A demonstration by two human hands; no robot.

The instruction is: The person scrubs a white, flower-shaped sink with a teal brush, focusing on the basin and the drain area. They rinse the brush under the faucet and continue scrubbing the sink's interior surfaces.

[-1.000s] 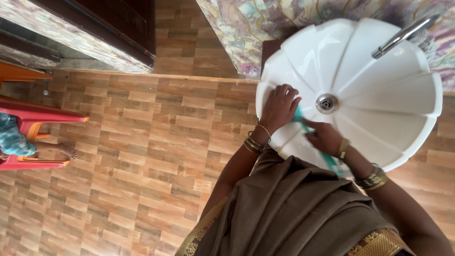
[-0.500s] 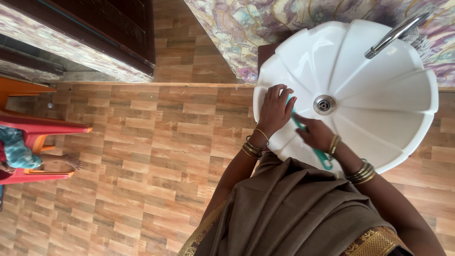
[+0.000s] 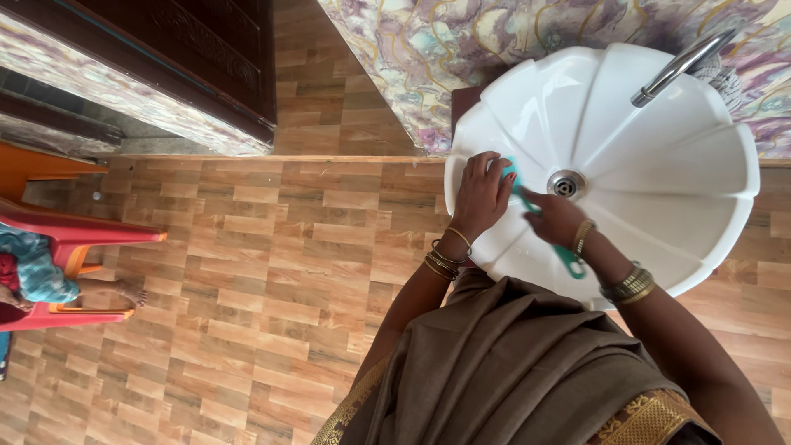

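Teal brush (image 3: pixel 568 262) gripped in right hand (image 3: pixel 554 217), head tucked under left hand (image 3: pixel 482 194) lying flat and open on white sink (image 3: pixel 659 165) rim, near drain (image 3: pixel 565 184).

Looks like a home washing corner: white fluted wash basin (image 3: pixel 659 173) with chrome tap (image 3: pixel 680 67), marble-patterned wall (image 3: pixel 412 49), wood-look floor tiles (image 3: pixel 247 272), dark wooden door (image 3: pixel 206 49), red plastic chair (image 3: pixel 74 239).
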